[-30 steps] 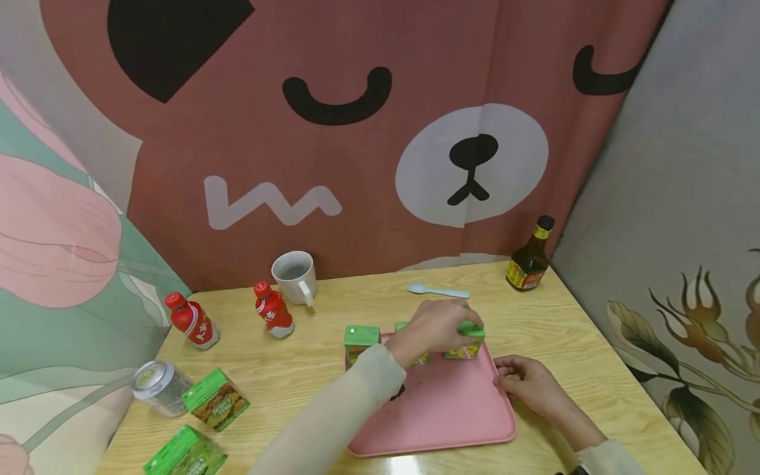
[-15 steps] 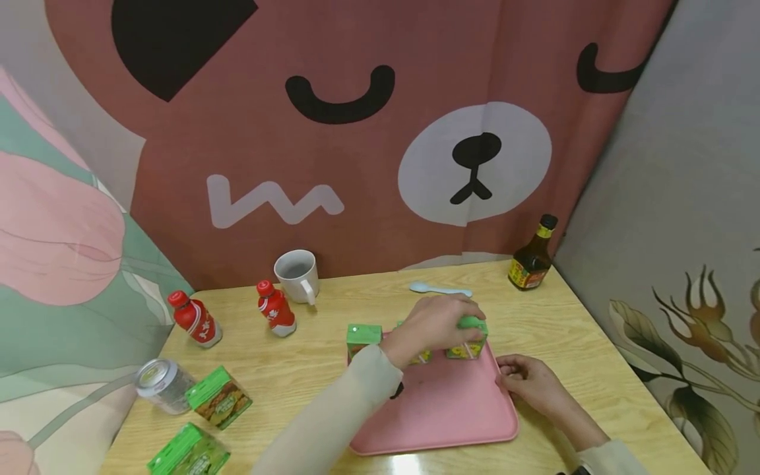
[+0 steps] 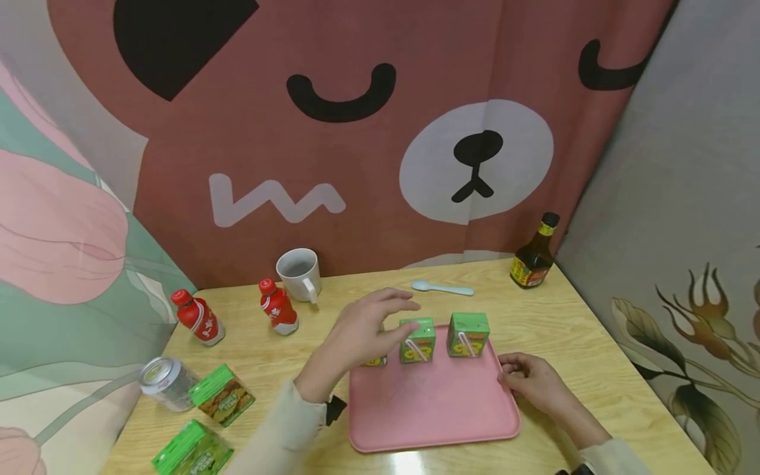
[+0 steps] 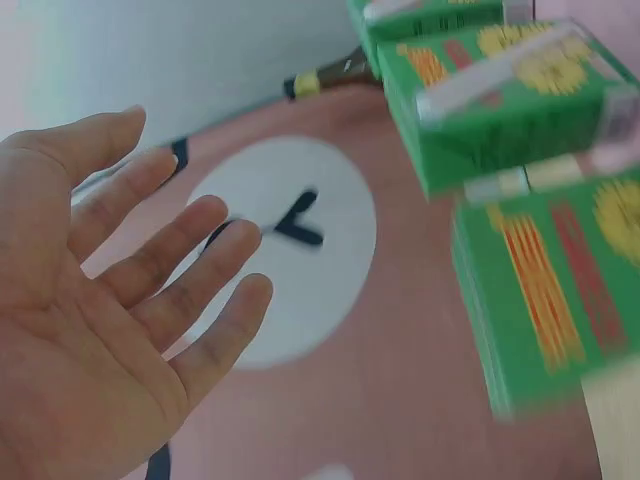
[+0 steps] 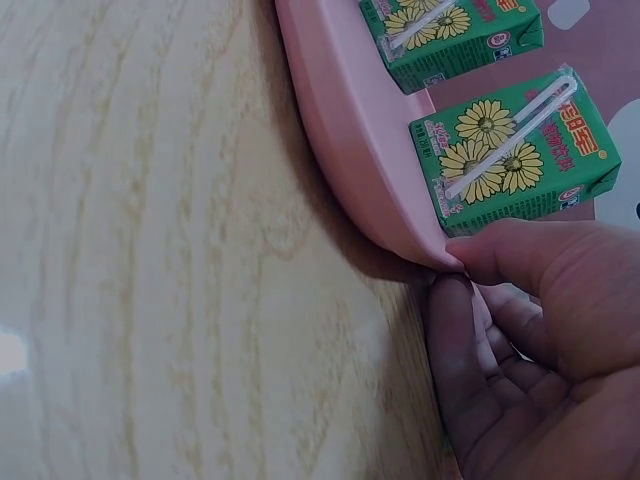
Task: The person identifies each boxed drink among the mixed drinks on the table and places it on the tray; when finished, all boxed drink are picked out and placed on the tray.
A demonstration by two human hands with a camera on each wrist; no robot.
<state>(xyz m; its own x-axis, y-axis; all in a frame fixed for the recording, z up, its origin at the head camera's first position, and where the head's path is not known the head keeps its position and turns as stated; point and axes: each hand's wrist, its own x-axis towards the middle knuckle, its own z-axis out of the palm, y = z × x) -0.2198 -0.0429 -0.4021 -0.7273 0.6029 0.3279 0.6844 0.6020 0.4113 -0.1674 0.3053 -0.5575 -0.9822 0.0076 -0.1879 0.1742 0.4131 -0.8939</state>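
Note:
Three green drink cartons stand along the back edge of a pink tray: the right one, the middle one and a left one mostly hidden behind my left hand. That hand hovers over the left and middle cartons, its fingers spread and holding nothing; the left wrist view shows its bare palm beside the cartons. My right hand pinches the tray's right rim between thumb and fingers, close to the right carton in the right wrist view.
Behind the tray lie a light blue spoon and a dark sauce bottle. To the left are a white mug, two red bottles, a can and two green boxes.
My left hand has let go of the right carton and moved left, its fingers now spread. The right carton stays on the tray. My right hand keeps its hold on the rim.

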